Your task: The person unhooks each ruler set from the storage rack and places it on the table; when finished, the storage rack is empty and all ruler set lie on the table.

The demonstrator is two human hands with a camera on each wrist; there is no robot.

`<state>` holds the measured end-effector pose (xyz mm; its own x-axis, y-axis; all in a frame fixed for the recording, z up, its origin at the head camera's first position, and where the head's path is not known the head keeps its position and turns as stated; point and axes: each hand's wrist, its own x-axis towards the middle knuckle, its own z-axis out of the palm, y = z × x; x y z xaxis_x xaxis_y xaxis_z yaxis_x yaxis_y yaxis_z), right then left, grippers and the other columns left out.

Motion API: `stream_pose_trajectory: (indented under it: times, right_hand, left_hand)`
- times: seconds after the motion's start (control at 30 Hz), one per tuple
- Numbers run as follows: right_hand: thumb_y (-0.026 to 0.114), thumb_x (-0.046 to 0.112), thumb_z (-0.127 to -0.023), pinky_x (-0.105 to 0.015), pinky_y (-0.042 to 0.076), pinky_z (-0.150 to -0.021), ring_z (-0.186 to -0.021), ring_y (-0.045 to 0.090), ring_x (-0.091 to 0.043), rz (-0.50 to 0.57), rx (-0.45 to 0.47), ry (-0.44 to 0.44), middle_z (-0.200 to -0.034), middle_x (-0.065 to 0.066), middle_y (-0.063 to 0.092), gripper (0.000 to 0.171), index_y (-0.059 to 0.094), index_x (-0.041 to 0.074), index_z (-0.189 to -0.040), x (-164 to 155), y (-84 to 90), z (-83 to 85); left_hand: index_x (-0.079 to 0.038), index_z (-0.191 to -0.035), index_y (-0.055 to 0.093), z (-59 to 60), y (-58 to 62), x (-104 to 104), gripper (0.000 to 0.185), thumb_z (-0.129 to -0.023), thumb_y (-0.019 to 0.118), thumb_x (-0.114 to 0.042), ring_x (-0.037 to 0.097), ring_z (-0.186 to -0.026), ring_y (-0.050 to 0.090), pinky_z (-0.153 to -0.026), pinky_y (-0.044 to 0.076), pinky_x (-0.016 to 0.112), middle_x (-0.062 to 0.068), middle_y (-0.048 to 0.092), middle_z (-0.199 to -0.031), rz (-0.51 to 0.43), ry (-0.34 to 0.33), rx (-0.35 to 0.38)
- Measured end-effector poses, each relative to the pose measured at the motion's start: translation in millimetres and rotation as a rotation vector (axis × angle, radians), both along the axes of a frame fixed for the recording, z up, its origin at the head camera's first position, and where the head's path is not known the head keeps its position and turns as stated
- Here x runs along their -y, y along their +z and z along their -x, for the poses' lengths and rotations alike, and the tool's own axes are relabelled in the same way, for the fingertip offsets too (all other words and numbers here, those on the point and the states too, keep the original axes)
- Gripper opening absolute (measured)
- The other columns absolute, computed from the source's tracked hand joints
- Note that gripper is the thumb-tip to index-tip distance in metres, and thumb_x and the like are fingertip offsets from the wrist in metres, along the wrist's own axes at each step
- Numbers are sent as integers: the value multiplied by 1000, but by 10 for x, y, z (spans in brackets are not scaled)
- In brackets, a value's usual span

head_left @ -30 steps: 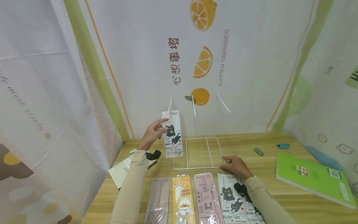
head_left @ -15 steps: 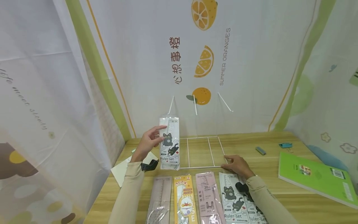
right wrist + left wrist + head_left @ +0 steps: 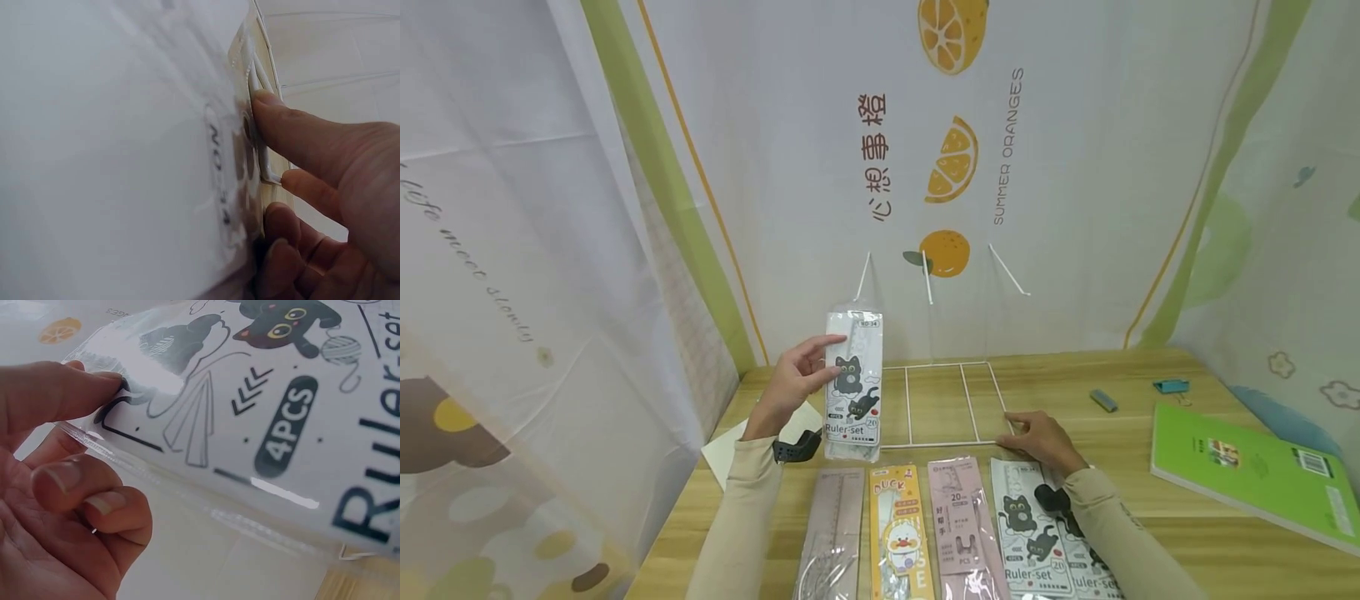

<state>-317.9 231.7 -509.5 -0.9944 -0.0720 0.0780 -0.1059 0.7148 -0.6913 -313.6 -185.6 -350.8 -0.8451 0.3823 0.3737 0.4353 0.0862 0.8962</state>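
A clear-wrapped ruler set [image 3: 853,392] with black cats on its card is upright in front of the left prong [image 3: 864,275] of a white wire rack [image 3: 908,408]. Its clear top overlaps that prong's end in the head view. My left hand [image 3: 792,385] pinches the pack's left edge, the thumb [image 3: 75,400] on its printed face and other fingers curled below. My right hand [image 3: 1043,440] pinches the front right corner of the rack's base on the table. In the right wrist view, thumb and index finger lie at the white wire [image 3: 262,134], beside another wrapped pack [image 3: 156,156].
Along the front lie a pale pink ruler pack [image 3: 831,533], a yellow duck pack [image 3: 901,533], a pink pack [image 3: 964,525] and cat ruler sets [image 3: 1030,533]. A green book [image 3: 1247,475], teal binder clip [image 3: 1172,386] and small grey block [image 3: 1103,400] lie right, white paper [image 3: 722,450] left.
My left hand has drawn the ruler set lower and closer to me, so its top is at the prong's end. The right hand stays at the rack's corner. The head view shifts slightly.
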Motion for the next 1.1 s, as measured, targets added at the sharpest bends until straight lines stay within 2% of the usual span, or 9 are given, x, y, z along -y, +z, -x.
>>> stream_pose_trajectory:
  times: [0.17,0.4,0.53,0.6,0.67,0.8,0.87,1.03,1.1]
  right_hand:
    - [83,34,-82,-29,34,-57,-65,41,-17,-5,10,0,-75,-4,48,71,59,-5,-135,24,-19,-25]
    - [84,33,-81,-28,33,-56,-63,41,-16,-11,6,-3,-73,-2,47,69,61,-5,-134,49,-75,-34]
    - [84,33,-81,-27,33,-55,-62,40,-15,-13,-11,11,-71,-2,46,68,61,-5,-133,55,-72,-23]
    - [84,33,-81,-27,33,-54,-61,40,-15,-15,-19,22,-70,-2,47,68,61,-5,-133,50,-59,-18]
    - [84,33,-81,-26,33,-54,-61,39,-15,-21,-28,28,-70,-2,47,68,61,-5,-133,40,-45,-14]
    - [83,33,-82,-28,34,-55,-61,40,-15,-33,-27,23,-71,-3,49,68,61,-5,-134,17,-27,1]
    - [83,33,-82,-29,35,-56,-63,41,-16,-36,-26,22,-73,-3,50,69,60,-5,-134,6,-20,7]
    - [83,32,-82,-29,35,-57,-64,43,-16,-31,-18,21,-74,-3,50,69,59,-6,-134,-5,-4,13]
    - [83,31,-82,-29,35,-57,-64,43,-17,-25,-16,19,-74,-4,50,68,60,-6,-134,-1,-1,13]
  left_hand:
    - [3,-143,51,-141,-137,93,51,-93,66,1,8,-75,58,-67,51,20,-2,65,-92,5,13,-4]
    - [-1,-142,53,-394,-587,408,51,-94,69,-4,3,-66,46,-57,42,16,-6,49,-78,74,82,61]
    - [0,-142,52,-566,-841,662,53,-92,70,-4,2,-61,40,-53,38,18,-5,42,-77,102,120,149]
    - [0,-143,51,-666,-946,787,55,-91,71,-4,2,-61,42,-54,39,18,-4,44,-77,110,147,227]
    - [3,-144,49,-760,-1037,898,58,-91,70,-3,2,-66,52,-57,45,19,-4,55,-81,105,162,313]
    - [11,-143,43,-932,-1177,1073,60,-90,69,1,12,-80,69,-66,57,25,3,71,-95,88,163,461]
    - [13,-142,43,-1001,-1228,1132,60,-89,69,2,10,-72,65,-61,54,22,3,68,-88,110,159,495]
    - [17,-138,44,-1093,-1287,1215,58,-89,69,2,4,-62,47,-55,43,16,-2,50,-76,202,103,478]
    - [19,-137,44,-1104,-1299,1232,56,-89,68,3,5,-66,53,-59,47,18,0,54,-80,222,89,467]
